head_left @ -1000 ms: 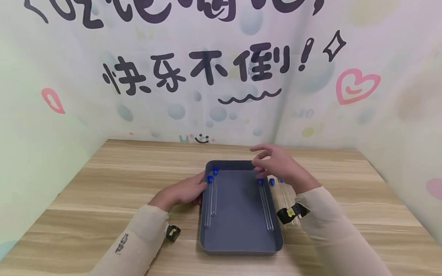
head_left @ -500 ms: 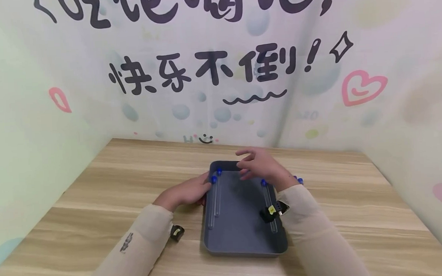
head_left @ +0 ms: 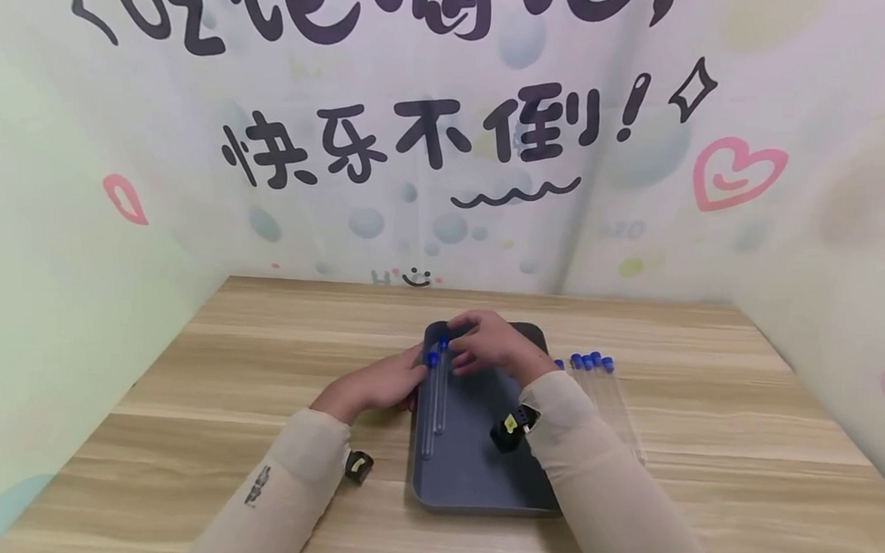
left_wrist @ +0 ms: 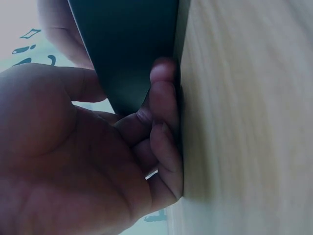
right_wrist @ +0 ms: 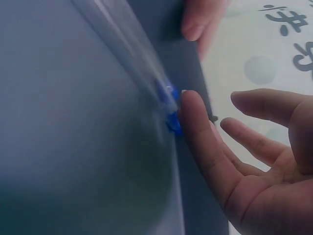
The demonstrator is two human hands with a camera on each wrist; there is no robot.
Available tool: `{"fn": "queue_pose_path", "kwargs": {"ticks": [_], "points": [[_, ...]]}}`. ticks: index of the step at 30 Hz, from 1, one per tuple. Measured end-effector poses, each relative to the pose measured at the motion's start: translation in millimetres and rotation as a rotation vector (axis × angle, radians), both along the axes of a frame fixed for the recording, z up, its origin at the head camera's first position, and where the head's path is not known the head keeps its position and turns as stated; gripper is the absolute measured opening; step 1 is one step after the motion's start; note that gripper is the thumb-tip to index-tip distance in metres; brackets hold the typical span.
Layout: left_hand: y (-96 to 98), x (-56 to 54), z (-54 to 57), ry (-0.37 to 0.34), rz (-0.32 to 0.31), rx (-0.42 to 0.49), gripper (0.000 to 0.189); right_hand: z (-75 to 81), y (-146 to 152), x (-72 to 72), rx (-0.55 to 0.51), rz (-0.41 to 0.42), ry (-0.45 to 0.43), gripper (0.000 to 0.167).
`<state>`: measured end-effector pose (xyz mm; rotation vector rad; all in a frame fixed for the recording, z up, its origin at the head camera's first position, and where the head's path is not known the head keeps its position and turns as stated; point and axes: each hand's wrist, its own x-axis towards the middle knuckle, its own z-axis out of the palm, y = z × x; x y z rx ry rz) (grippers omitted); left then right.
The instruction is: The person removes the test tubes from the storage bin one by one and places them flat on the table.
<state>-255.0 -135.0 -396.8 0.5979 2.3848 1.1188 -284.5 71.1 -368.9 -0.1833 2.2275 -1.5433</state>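
A dark grey tray (head_left: 483, 479) lies on the table. Two clear, blue-capped test tubes (head_left: 440, 400) lie along the inside of its left wall. My left hand (head_left: 388, 381) holds the tray's left side, thumb at the rim; in the left wrist view its fingers (left_wrist: 164, 100) curl against the outer wall (left_wrist: 132, 44). Over the tray's far end is my right hand (head_left: 488, 341), fingers apart and nothing in its grasp. In the right wrist view one fingertip (right_wrist: 191, 104) is right beside the blue caps (right_wrist: 171, 98); contact is unclear.
Several more blue-capped tubes (head_left: 597, 385) lie side by side on the wooden table (head_left: 721, 429), right of the tray and partly behind my right forearm. A printed wall cloth (head_left: 320, 233) rises behind the table's back edge.
My right hand has moved left across the tray, from its right rim to the caps of the left tubes. More tubes on the right are uncovered. The left hand stays on the tray.
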Motion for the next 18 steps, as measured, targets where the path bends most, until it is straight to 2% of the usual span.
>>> {"fn": "queue_pose_path", "kwargs": {"ticks": [8,18], "points": [[0.3,0.4,-1.7,-0.022,0.01,0.011,0.055,-15.5,-5,-4.1,-0.029,-0.032,-0.067,0.05],[0.1,-0.6,-0.9,-0.023,0.009,-0.002,0.054,-20.1,-6,-4.2,-0.063,-0.053,-0.103,0.055]]}}
